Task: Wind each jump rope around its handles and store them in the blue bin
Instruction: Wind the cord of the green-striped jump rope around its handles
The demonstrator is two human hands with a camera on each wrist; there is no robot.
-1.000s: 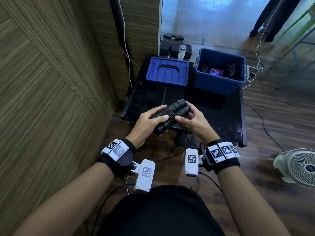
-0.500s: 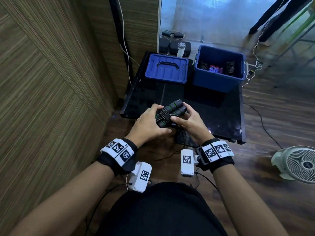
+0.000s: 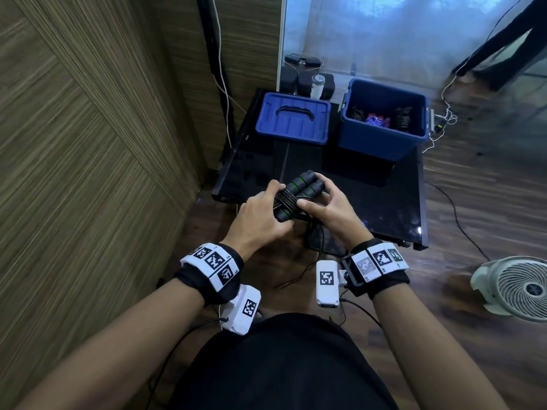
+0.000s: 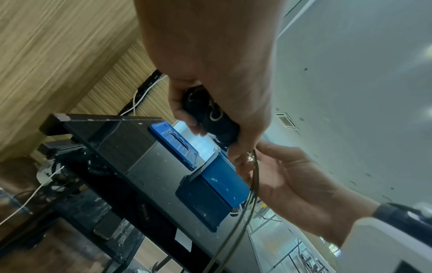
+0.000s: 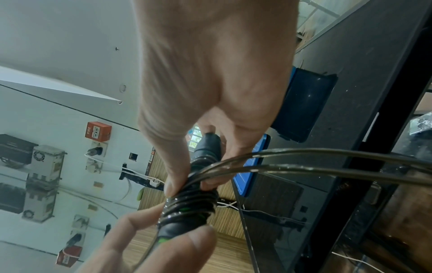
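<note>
Left hand: your left hand [image 3: 260,216] curls its grip around the near end of the jump rope handles [image 3: 297,193], fingers wrapped under them and the thumb on top by the coils.
Right hand: your right hand [image 3: 327,207] pinches the same bundle from the other side, thumb and fingers closed on the handles at the wound cord.
Jump rope: the two black handles with green rings lie side by side, tilted, held in the air above the near edge of the counter [image 3: 384,199]. Dark cord [image 5: 190,205] is wound in several turns round their middle; two loose strands [image 5: 327,160] run off from the coils past your right wrist.
Blue bin: the blue bin [image 3: 381,140] stands open at the far right of the counter, well apart from your hands. Three wound bundles [image 3: 377,119] lie on its bottom, one of them with red and blue colours.
Lid: the blue lid [image 3: 293,118] lies flat just left of the bin, its black handle facing up.
Surroundings: a white fan [image 3: 516,288] stands on the wooden floor to your right; a wood-panelled wall [image 3: 88,143] is on your left.
</note>
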